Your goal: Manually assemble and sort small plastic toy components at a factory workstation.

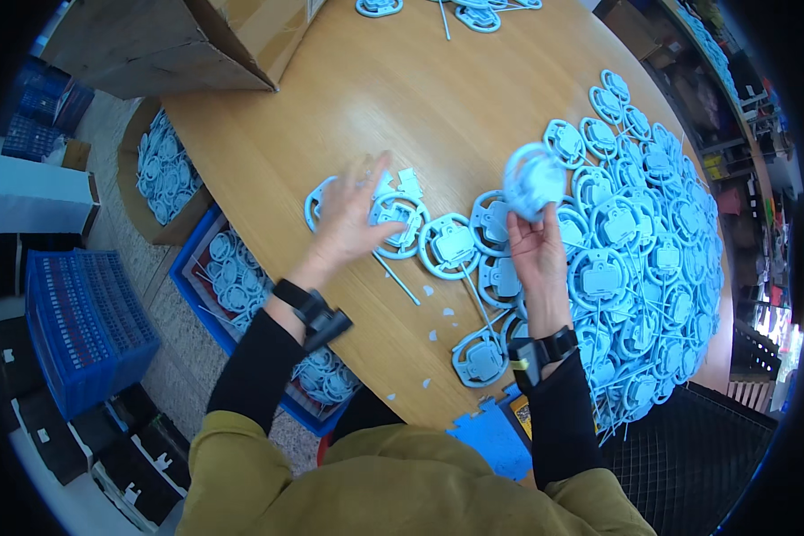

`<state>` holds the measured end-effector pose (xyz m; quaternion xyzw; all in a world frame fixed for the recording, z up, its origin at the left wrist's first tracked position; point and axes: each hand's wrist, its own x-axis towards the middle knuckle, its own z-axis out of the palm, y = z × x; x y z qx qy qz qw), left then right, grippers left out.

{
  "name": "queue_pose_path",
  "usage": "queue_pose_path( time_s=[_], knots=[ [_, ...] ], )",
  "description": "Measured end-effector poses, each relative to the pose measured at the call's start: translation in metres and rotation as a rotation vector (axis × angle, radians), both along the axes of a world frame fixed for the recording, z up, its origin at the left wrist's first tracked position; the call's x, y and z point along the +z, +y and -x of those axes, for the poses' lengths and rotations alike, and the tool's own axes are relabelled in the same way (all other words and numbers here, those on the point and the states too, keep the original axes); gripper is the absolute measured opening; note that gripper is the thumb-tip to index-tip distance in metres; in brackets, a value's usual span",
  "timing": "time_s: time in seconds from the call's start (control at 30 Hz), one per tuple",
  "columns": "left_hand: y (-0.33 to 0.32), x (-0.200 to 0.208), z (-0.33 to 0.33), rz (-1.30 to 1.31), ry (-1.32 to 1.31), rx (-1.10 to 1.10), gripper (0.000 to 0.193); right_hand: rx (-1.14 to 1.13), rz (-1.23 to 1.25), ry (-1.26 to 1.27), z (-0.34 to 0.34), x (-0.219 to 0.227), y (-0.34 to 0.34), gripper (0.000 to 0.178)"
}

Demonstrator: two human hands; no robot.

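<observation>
My right hand [538, 250] is raised over the table, its fingers closed on the lower edge of a light-blue ring-shaped plastic part [533, 177]. That part is smeared by motion. My left hand [344, 219] hovers with fingers spread over a few similar parts near the table's left side. Under its thumb lies a ring with a central plate [400, 225], with small jagged light-blue pieces [409, 182] beside it. Another ring part [448, 245] with a thin rod attached rests between my hands.
A large pile of the same light-blue parts [634, 232] covers the table's right side. Small scraps [433, 336] dot the wood [366, 322]. An open cardboard box [232, 45] stands at the far left. Below the left edge are a filled carton [129, 170] and a blue crate [183, 277].
</observation>
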<state>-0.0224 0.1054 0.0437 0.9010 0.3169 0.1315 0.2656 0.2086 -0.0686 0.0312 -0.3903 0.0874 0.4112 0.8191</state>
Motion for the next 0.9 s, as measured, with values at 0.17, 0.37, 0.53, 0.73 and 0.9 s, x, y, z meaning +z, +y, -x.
queue_pose_path(
  time_s=[0.17, 0.37, 0.53, 0.73, 0.9],
  knots=[
    [0.037, -0.019, 0.056, -0.023, 0.39, -0.088, 0.089, 0.664, 0.223, -0.675, 0.05, 0.018, 0.033, 0.044],
    [0.043, -0.007, 0.082, -0.032, 0.274, -0.182, 0.067, 0.866, 0.452, -1.932, 0.076, -0.009, 0.089, 0.036],
    [0.045, 0.003, 0.128, 0.141, 0.155, -0.083, 0.075, 0.786, 0.59, -1.794, 0.06, -0.018, 0.114, 0.027],
    [0.025, -0.018, 0.132, 0.783, -0.586, 0.38, 0.076, 0.9, 0.912, -1.901, 0.056, -0.028, 0.133, 0.033],
    [0.005, -0.026, 0.083, 1.169, -0.857, 0.532, 0.047, 0.838, 0.754, -1.494, 0.055, -0.032, 0.128, 0.029]
  ],
)
